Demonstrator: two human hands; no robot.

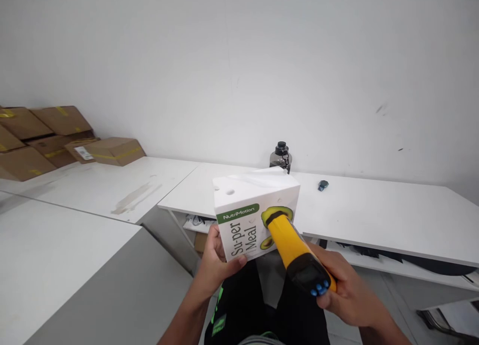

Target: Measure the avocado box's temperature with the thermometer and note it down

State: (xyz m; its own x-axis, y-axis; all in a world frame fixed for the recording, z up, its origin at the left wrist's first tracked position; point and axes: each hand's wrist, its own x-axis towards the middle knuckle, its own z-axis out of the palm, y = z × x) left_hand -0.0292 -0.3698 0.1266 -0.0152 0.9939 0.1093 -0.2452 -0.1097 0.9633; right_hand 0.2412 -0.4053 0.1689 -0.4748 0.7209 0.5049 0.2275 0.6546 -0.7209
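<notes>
A white NutriMotion box, printed "Su·per Meal" with avocado pictures, is held tilted above my lap. Wrapped round its lower left edge is my left hand, thumb on the printed face. My right hand grips a yellow and black handheld scanner with a small screen and blue buttons. The scanner's far end overlaps the avocado picture; whether it touches the box I cannot tell. Part of the box's printed face is hidden behind the scanner.
White tables run along the wall, with a shelf of dark items below. A dark-capped water bottle stands behind the box. Farther right lies a small dark blue object. Brown cardboard boxes are stacked at the far left.
</notes>
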